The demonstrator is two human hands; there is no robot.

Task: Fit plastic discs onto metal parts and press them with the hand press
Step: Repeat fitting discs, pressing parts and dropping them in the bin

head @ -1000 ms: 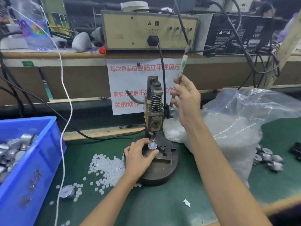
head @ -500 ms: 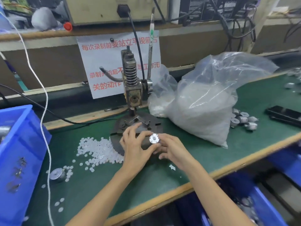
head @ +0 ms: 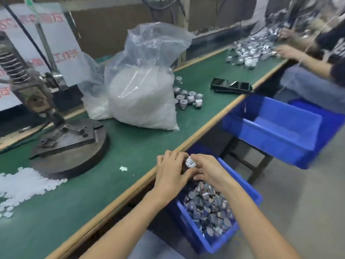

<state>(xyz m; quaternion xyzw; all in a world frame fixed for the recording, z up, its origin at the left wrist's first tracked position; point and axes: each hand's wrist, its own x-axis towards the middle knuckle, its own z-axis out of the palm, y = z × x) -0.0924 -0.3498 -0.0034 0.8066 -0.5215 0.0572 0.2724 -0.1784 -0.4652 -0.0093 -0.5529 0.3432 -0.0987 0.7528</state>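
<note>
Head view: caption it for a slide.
The left hand and right hand hold a disc-capped metal part over a blue bin of parts.

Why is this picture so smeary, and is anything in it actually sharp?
Head view: blur smears the press at left and the far pile of metal pieces at top right; head view: glare streaks the bag; head view: the middle is sharpest, where the left hand and right hand hold the part, its detail still soft.
</note>
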